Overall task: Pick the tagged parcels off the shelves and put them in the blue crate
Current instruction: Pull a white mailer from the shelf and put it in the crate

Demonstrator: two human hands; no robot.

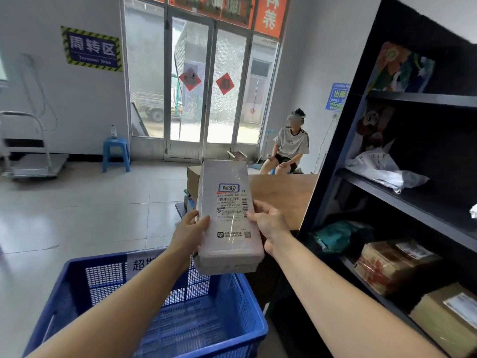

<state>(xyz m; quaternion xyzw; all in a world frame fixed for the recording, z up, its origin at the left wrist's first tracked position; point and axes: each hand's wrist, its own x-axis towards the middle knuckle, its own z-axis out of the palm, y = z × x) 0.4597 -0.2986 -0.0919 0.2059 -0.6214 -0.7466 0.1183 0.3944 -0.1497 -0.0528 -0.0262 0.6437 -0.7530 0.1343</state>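
A long white parcel (227, 177) with a printed shipping label and a blue-framed tag is held upright in front of me. My left hand (189, 232) grips its left edge and my right hand (269, 223) grips its right edge. Its lower end hangs just above the far right corner of the blue mesh crate (242, 301), which stands below with a bare floor inside. The dark shelves (402, 200) on my right carry more parcels: a brown box (387, 264), a tan carton (449, 319), a teal bag (335, 236) and a white bag (382, 169).
A wooden table (281, 192) with a cardboard box (193, 179) stands behind the parcel. A person sits on a low seat (289, 148) near the glass doors. A blue stool (116, 153) and a platform trolley (33, 161) stand at the left wall.
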